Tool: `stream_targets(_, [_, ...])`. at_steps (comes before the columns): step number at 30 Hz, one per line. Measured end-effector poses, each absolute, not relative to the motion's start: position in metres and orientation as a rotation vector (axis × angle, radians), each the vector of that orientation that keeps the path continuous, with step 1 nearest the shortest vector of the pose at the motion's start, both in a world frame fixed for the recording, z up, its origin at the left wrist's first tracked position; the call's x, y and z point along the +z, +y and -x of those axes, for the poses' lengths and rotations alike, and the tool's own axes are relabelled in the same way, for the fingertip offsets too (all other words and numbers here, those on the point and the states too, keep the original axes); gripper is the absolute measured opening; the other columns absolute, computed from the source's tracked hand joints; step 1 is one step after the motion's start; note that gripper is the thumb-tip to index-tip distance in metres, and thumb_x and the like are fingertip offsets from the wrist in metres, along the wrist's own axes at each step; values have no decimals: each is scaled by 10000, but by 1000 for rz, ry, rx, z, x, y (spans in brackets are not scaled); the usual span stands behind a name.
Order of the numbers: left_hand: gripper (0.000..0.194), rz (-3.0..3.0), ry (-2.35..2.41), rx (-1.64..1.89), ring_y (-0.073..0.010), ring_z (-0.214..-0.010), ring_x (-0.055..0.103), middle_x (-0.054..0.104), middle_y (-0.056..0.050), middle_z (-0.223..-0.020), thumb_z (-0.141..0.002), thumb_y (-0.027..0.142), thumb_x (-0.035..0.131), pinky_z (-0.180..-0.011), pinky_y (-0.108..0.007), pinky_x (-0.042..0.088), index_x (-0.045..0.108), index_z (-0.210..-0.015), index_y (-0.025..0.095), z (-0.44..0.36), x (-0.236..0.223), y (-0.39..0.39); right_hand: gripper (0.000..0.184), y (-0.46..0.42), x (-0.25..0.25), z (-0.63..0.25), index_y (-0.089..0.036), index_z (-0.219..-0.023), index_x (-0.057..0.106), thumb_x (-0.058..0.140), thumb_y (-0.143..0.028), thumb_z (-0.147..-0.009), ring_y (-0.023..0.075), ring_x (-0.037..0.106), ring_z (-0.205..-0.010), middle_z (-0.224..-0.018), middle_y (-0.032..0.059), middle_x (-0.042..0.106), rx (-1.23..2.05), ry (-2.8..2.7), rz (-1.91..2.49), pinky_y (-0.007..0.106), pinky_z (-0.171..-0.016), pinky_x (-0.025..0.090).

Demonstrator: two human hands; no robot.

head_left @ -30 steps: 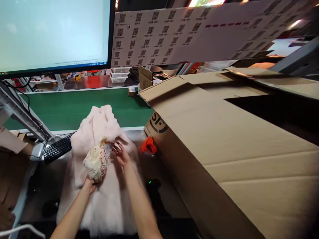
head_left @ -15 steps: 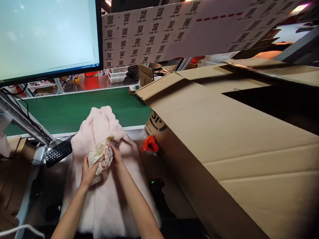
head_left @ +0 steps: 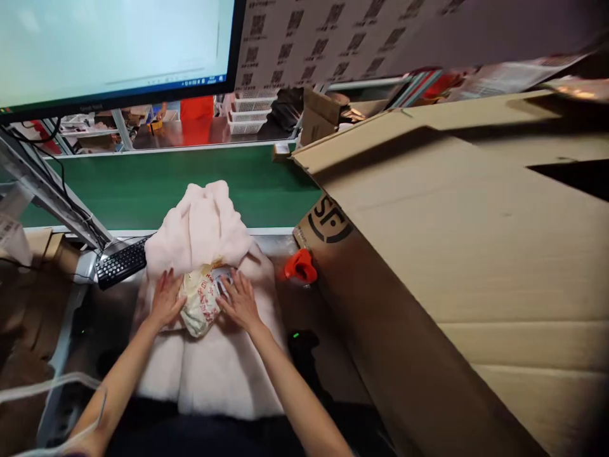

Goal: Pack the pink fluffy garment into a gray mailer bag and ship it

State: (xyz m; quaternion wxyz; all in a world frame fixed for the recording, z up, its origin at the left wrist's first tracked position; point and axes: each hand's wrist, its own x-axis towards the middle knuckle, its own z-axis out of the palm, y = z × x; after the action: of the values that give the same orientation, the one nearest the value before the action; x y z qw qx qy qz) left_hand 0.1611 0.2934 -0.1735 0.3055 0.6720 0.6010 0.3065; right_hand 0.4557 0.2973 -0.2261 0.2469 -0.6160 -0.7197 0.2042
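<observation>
Left hand (head_left: pixel 166 298) uncurled, right hand (head_left: pixel 242 301) flattened, bag (head_left: pixel 197 306) on fleece (head_left: pixel 204 222)

The right hand (head_left: pixel 242 303) partly hides the bag (head_left: pixel 198 308).

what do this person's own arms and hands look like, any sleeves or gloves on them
The left hand and right hand are bare; I can make out no gloves, rings or watch. No sleeve shows on the left forearm or right forearm. A thin, whitish, cord-like loop crosses near the left forearm. Dark cloth, apparently worn, shows at the bottom.
</observation>
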Motion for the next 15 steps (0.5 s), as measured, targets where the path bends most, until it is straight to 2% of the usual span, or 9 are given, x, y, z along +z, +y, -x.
stream_targets(3, [433,-1679,1502,550,-445,-1470,522,701,-196,-1424,-773,374,834,-1319,-624,208,788,-1169,205,-168,-168,316,629,306,-213,-439,-285,-1580,566,649,-428,-974,431,293,-1614,-1734,126,380,844,-2168,1678,699,-1261,301])
stream_targets(6, [379,-1678,1609,737,-396,-1389,588,744,-177,-1323,-789,392,808,-1300,-548,295,786,-1117,203,-134,-161,301,625,285,-203,-461,-262,-1607,530,577,-471,-1020,373,333,-1611,-1733,105,386,783,-1983,1641,622,-1304,298])
stream_targets(9, [389,-1523,1864,987,-334,-1234,671,763,-144,-1237,-863,484,700,-1171,-486,472,759,-1132,209,-70,-157,237,655,210,-211,-510,-195,-1545,583,508,-570,-1013,340,512,-1499,-1620,153,538,622,-1588,1687,560,-1286,382])
stream_targets(11, [396,-1211,1974,961,-281,-960,735,785,-105,-1003,-818,544,713,-942,-414,589,753,-1015,203,-35,-166,173,674,138,-231,-536,-175,-1401,677,528,-645,-941,371,675,-1299,-1422,194,690,682,-1269,1839,597,-1178,505])
stream_targets(12, [384,-1038,1981,860,-253,-802,725,763,-79,-847,-763,558,743,-792,-371,598,735,-901,199,-23,-174,139,663,101,-244,-543,-189,-1281,728,555,-684,-876,396,725,-1194,-1294,201,750,770,-1118,1917,625,-1114,550])
stream_targets(15, [312,-813,1893,452,-211,-512,637,671,-29,-589,-673,484,795,-512,-305,460,659,-665,204,-13,-204,49,472,7,-280,-540,-301,-852,744,633,-724,-674,489,764,-992,-970,203,799,933,-886,2071,704,-967,596])
